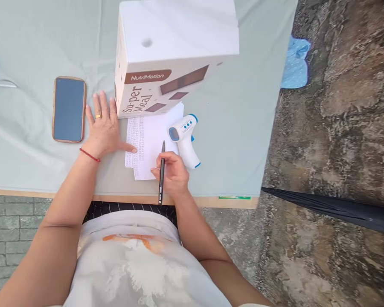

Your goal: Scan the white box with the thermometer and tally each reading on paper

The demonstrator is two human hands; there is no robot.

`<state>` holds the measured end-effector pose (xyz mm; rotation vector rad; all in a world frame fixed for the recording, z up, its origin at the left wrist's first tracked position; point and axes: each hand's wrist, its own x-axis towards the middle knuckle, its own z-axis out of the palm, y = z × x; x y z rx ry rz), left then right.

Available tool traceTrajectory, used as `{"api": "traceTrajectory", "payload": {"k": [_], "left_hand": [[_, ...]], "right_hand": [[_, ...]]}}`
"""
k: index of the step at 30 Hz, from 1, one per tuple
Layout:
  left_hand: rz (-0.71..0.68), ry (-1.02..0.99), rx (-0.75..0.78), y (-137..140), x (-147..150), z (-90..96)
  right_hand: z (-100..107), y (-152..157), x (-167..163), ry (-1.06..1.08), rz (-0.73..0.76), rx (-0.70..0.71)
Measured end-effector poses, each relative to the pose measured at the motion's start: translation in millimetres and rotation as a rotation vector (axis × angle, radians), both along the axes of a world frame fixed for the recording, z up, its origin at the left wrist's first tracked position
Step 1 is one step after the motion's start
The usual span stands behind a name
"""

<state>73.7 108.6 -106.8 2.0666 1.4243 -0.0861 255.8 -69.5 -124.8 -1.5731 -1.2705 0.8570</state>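
My right hand (175, 174) grips a black pen (161, 177), its tip pointing away from me over the paper. Beneath it lie overlapping white sheets (155, 164) with columns of small handwriting along their left side. My left hand (105, 128) rests flat with fingers spread, its thumb on the left edge of the sheets and its fingertips beside the box. A white and blue infrared thermometer (185, 138) lies just right of the sheets. The white NutriMotion box (179, 38) stands at their far end and hides part of them.
A smartphone (69, 109) with a dark screen lies left of my left hand. A pale green cloth (233, 140) covers the table. Past its right edge are a blue dotted fabric (296, 64), a rough stone surface (355, 106) and a long dark folded item (333, 211).
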Motion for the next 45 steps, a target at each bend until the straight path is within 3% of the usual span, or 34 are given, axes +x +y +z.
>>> {"api": "traceTrajectory", "payload": {"k": [6,14,25,39,45], "left_hand": [[0.001,0.023,-0.018,-1,3,5.5],[0.002,-0.008,-0.06,-1,2,8.9],[0.007,-0.049,-0.052,-1,1,9.2],[0.006,-0.077,-0.048,-1,0,5.3],[0.004,-0.059,-0.048,-1,1,6.6]], "right_hand": [[8,-3,-15,0.032,-0.041,0.088],[5,3,-34,-0.149,-0.172,0.074],[5,4,-33,-0.251,-0.098,0.148],[5,2,-32,-0.232,-0.085,0.08],[7,4,-33,-0.227,-0.114,0.155]]}}
